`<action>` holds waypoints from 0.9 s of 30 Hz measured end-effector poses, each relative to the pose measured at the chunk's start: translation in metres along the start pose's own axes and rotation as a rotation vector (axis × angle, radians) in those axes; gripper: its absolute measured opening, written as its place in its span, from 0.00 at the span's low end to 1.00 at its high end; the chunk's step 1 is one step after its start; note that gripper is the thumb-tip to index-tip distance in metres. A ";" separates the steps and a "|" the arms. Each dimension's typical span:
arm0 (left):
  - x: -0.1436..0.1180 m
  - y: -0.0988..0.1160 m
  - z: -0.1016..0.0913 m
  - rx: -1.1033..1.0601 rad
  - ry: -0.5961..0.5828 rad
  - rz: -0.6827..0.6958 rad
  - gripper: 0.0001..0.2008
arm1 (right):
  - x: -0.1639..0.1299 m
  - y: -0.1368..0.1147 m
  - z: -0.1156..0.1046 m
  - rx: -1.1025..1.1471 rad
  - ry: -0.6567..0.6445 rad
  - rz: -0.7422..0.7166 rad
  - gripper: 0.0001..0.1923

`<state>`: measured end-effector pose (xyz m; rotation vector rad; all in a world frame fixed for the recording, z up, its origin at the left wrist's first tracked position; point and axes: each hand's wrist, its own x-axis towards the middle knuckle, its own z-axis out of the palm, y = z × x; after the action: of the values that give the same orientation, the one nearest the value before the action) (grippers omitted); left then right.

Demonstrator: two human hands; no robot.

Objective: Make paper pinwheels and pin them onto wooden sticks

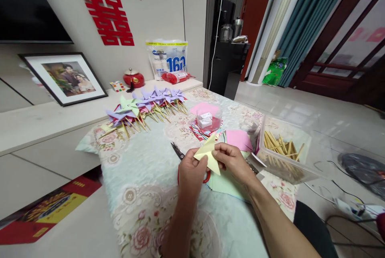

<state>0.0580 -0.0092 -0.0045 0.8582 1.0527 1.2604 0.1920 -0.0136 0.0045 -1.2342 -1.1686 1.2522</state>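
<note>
While the pale yellow paper square (208,154) sat pinched between both hands just above the table, its corners were partly folded toward the middle and no stick was fitted. The left hand (192,170) had fingers closed on the sheet's lower left edge; the right hand (233,161) gripped its right side with thumb and fingers closed. Under them lay a stack of light green sheets (224,184) and red-handled scissors (179,153). Further out, a row of finished purple and green pinwheels (144,109) lay on the floral tablecloth (144,194), so many were judged done. A clear tub of wooden sticks (281,146) and more coloured paper (237,138) suggested several remained.
</note>
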 end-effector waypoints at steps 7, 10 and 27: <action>-0.001 0.005 -0.004 -0.007 -0.006 0.027 0.09 | 0.003 0.006 0.004 0.135 0.053 -0.013 0.08; -0.001 0.005 -0.006 0.001 0.016 0.045 0.06 | 0.004 0.007 0.005 0.193 0.050 0.026 0.10; -0.058 0.010 -0.027 0.047 0.085 0.046 0.13 | -0.035 -0.008 0.021 0.132 -0.236 0.038 0.08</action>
<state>0.0297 -0.0669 0.0053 0.8751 1.1397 1.3253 0.1710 -0.0477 0.0143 -1.0357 -1.2123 1.5106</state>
